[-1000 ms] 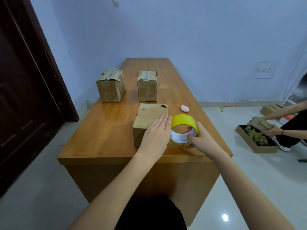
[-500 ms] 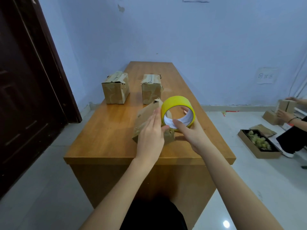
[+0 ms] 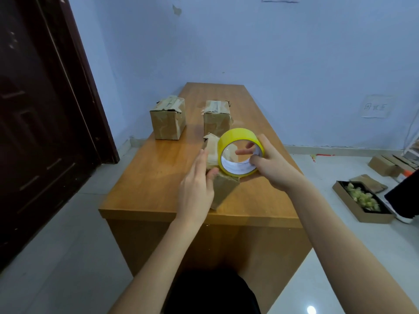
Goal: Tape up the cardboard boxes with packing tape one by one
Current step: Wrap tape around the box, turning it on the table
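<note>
A small cardboard box [image 3: 223,189] sits tipped up near the front edge of the wooden counter [image 3: 158,177], one lower corner down toward the person and its long axis rising away toward the far wall; its upper end is partly hidden behind the tape roll. The left hand [image 3: 197,186] lies against the box's left face with the fingers straight and together, the thumb pressed on the near edge — a flat brace, not a curled grip.

The right hand [image 3: 272,166] holds the yellow tape roll [image 3: 240,152] just right of the box's upper end, fingers hooked through the white core and thumb on the lower rim. The roll stands on edge with its open hole facing the camera, so its axis runs roughly toward the viewer, and its lower rim touches the top of the box.

Farther back on the counter stand two more boxes, upright and apart from each other: the left rear box [image 3: 167,117] and the right rear box [image 3: 216,116], both with tape strips along their tops, running away from the camera.

On the floor to the right lies a shallow tray [image 3: 362,211] holding pale yellowish bits, with flat cardboard [image 3: 390,164] beyond it.
</note>
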